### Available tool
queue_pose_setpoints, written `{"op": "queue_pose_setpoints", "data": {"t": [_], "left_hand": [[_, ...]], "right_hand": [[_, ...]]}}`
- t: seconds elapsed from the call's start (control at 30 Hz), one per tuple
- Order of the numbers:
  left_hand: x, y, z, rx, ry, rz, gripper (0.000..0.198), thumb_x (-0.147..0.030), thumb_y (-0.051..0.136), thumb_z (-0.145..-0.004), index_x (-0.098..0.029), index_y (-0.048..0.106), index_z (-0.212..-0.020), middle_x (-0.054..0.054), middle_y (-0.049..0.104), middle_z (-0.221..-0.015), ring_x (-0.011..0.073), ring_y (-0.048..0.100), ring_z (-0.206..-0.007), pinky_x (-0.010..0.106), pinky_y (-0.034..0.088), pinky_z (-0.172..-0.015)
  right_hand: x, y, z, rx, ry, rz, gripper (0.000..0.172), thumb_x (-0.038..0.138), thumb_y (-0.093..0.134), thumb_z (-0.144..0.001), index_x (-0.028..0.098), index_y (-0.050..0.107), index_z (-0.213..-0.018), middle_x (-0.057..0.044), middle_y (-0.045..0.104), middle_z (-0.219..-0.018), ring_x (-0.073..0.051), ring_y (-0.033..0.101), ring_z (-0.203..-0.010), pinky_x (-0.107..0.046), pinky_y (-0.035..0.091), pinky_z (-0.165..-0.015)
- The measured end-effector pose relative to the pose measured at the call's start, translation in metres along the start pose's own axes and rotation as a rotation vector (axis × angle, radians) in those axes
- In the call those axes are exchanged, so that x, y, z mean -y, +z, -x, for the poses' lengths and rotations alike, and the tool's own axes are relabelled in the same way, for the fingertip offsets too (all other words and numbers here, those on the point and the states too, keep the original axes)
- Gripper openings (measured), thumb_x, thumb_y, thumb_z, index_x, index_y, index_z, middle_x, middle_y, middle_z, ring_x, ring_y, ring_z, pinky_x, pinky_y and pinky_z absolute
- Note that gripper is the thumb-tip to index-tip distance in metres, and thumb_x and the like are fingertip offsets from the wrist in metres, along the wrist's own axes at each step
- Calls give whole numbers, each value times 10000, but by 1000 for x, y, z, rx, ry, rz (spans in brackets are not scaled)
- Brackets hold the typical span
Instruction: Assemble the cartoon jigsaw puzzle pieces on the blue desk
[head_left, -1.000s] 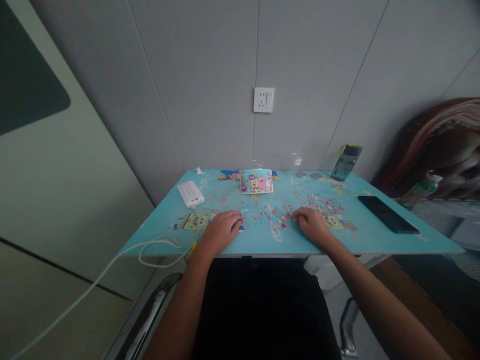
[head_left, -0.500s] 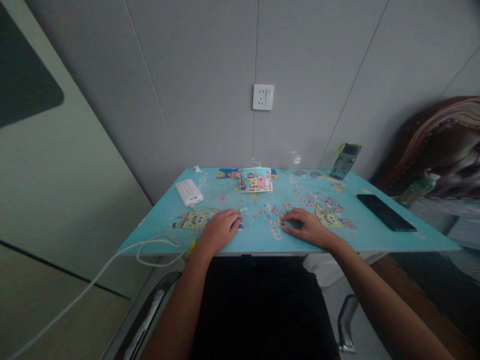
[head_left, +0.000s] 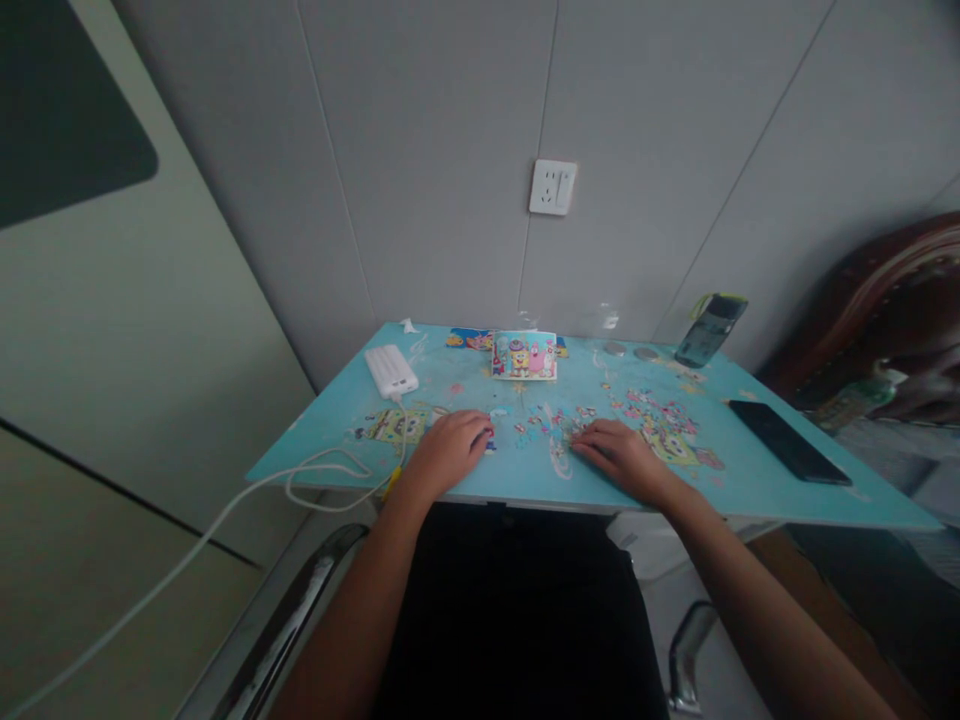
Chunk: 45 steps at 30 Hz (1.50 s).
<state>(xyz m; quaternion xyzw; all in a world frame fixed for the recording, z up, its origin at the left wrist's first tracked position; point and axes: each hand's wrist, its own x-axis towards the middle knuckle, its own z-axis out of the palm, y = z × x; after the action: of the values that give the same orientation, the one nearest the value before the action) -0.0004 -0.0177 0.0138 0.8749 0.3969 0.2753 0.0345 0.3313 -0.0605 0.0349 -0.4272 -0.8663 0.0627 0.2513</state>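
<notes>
My left hand (head_left: 454, 452) rests on the table, fingers curled and closed round a small red-and-blue puzzle piece (head_left: 490, 443) at the fingertips. Across a narrow gap, my right hand (head_left: 616, 457) lies low with thumb and fingers pressed together. Whatever it may pinch is too small to make out. Small colourful puzzle pieces (head_left: 541, 420) are scattered between the hands, and a denser heap of pieces (head_left: 658, 408) lies beyond the right one. A cartoon picture card (head_left: 524, 357) leans at the back, facing me.
A white power bank (head_left: 391, 371) with a white cable (head_left: 330, 466) lies left on the printed blue table (head_left: 450, 385). Rightward are a black phone (head_left: 787, 442) and a dark water bottle (head_left: 710, 331). Two round discs (head_left: 615, 349) lie near the wall, below a socket (head_left: 553, 187).
My right thumb and fingers, apart before, have come together, and the red bit by them no longer shows. The left hand has hardly moved. The view has shifted and tilted slightly.
</notes>
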Motion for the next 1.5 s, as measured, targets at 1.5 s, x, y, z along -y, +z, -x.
{"op": "queue_pose_setpoints", "data": {"t": [1.5], "left_hand": [[-4,-3,3,-5,-10,-62,218,-243,505,-998,-223,679,-1130,73,701,-1155,233,640,-1124,394,477,-1029]], "right_hand": [[55,62,-73,43,102,-242,128,326,736,-873,243,762,-968,-47,718,-990,-217,642,-943,-377,458,-904]]}}
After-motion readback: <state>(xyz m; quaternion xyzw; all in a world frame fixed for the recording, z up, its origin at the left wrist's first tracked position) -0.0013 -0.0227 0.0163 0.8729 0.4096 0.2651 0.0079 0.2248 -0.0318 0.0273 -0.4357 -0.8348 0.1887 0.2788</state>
